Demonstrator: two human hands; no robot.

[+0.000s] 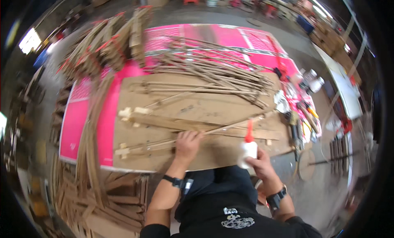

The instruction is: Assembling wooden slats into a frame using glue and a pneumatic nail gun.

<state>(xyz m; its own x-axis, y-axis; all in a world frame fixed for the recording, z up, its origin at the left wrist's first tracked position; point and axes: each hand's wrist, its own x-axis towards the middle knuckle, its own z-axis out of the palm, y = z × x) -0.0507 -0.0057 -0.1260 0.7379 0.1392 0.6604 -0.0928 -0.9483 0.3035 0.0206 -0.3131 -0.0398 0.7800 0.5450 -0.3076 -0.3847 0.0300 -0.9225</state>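
My left hand (188,145) is closed round a thin wooden strip (238,123) that slants up to the right across the cardboard sheet (197,109). In my right hand (262,166) is a white squeeze bottle (248,154) with a red pointed nozzle, held upright near the front edge of the table. Flat wooden boards (172,122) lie beyond my left hand, beside pale wooden blocks (141,111) at their left end. Another small block (122,151) sits at the left end of the nearer strip. My left fingertips are partly hidden.
A loose pile of thin wooden sticks (213,70) covers the far part of the table. Bundles tied with red bands (113,45) stand at the far left. Tools (294,129) and bottles (316,84) crowd the right edge. Long strips (92,135) overhang the left side, above stacked wood (119,201).
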